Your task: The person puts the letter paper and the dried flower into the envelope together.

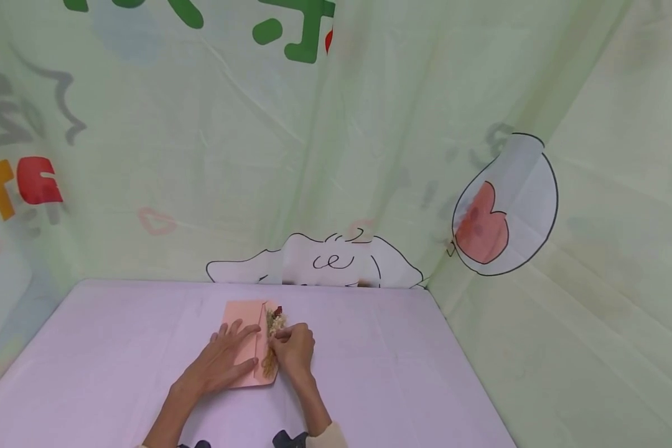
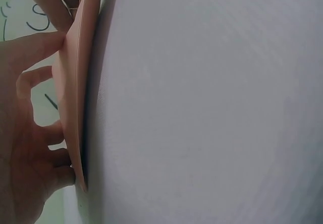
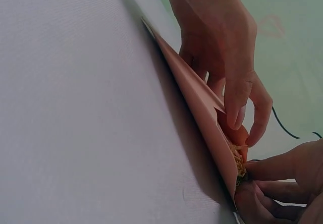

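Observation:
A pink envelope (image 1: 242, 310) lies on the table, with its flap side toward the right. My left hand (image 1: 222, 361) rests spread over it, fingertips on the paper near the flap crease; the left wrist view shows those fingers (image 2: 38, 77) touching the envelope (image 2: 73, 88). Along the opening lies a small bunch of dried flowers (image 1: 277, 320) with a dark red bloom, pale blossoms and straw-coloured stems. My right hand (image 1: 297, 350) pinches the bunch between thumb and fingers at its middle. Close up in the right wrist view, the stems (image 3: 239, 164) sit against the envelope's opened edge.
A pale lilac cloth covers the table (image 1: 392, 367). Light green fabric walls (image 1: 246, 155) with printed drawings rise behind it and on both sides. Dark straps (image 1: 289, 439) show at the wrists.

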Demonstrator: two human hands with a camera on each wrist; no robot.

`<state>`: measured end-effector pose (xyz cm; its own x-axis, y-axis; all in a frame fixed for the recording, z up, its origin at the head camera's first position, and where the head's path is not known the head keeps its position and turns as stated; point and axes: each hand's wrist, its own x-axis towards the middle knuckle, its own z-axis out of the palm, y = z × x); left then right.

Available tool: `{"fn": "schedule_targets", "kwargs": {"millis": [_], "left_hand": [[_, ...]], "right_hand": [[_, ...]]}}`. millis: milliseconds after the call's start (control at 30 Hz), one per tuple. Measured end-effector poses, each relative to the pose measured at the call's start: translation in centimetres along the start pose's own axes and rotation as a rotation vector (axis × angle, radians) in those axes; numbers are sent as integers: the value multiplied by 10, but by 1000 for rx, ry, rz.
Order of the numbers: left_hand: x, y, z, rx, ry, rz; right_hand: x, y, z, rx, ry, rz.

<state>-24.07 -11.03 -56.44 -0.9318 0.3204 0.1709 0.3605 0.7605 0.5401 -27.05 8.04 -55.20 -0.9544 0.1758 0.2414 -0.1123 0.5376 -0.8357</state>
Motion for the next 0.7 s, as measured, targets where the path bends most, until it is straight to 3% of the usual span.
{"fn": "schedule_targets", "kwargs": {"millis": [67,233,433,700], "left_hand": [[0,0,0,-5,3,2],[2,-2,2,-1,20,8],[2,-2,1,13,8,3],[0,-1,0,-3,17,-5]], "right_hand": [[-2,-6,-1,-4,-10,-14],[-2,4,9,-27,33,-120],[-5,-3,11,-4,-14,-43],[-4,-1,20,-17,-8,-93]]}}
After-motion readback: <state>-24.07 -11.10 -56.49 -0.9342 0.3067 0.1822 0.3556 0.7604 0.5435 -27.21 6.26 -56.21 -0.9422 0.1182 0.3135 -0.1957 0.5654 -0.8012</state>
